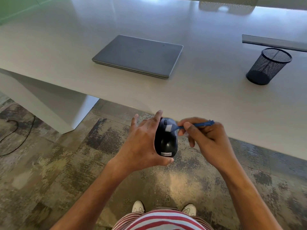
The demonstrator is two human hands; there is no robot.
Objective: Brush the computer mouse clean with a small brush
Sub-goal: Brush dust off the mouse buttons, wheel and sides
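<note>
A black computer mouse (166, 140) with a white Lenovo label hangs in the air just in front of the desk edge. My left hand (142, 143) grips it from the left side, thumb under its near end. My right hand (204, 138) pinches a small blue-handled brush (196, 125). The brush's white bristles rest on the mouse's right button, beside the scroll wheel. Its handle points right, past my knuckles.
A white desk (199, 97) carries a closed grey laptop (137, 55) in the middle and a black mesh pen cup (268, 67) at the right. A black cable (16, 138) lies on the patterned carpet at the left, beside the desk leg (49, 103).
</note>
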